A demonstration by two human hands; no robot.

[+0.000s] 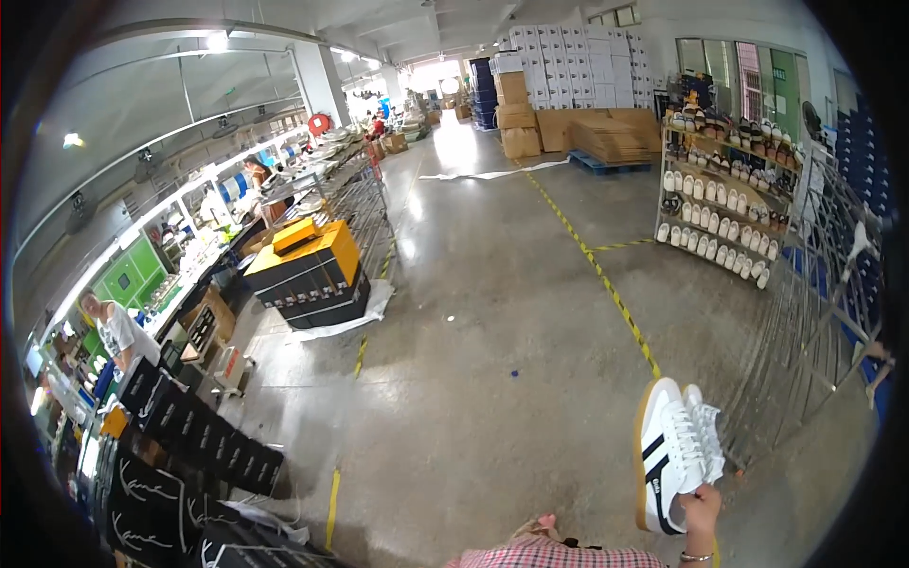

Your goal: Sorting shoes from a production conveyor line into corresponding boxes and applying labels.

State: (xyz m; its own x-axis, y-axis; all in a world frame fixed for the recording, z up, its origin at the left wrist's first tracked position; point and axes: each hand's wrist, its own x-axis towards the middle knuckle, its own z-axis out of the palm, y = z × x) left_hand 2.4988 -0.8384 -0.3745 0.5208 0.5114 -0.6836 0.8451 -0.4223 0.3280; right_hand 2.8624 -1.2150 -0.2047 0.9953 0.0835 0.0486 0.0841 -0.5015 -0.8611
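Note:
My right hand (701,509), with a bracelet at the wrist, is closed on a pair of white sneakers (670,445) at the lower right. Its fingers grip them at the heel openings, and the toes point up and away. The nearer shoe shows black side stripes, white laces and a gum-coloured sole; the other is mostly hidden behind it. Above my pink checked shirt (578,559), at the bottom edge, a small skin-coloured patch shows. It may be part of my left hand, but its fingers cannot be made out.
Black shoe boxes (204,435) are stacked at lower left. Black-and-orange boxes (317,275) stand beyond, near a workbench with a person (118,327). A shoe rack (729,204) and metal frame (833,312) line the right. Flat cardboard (615,137) lies on a blue pallet (606,167) farther back.

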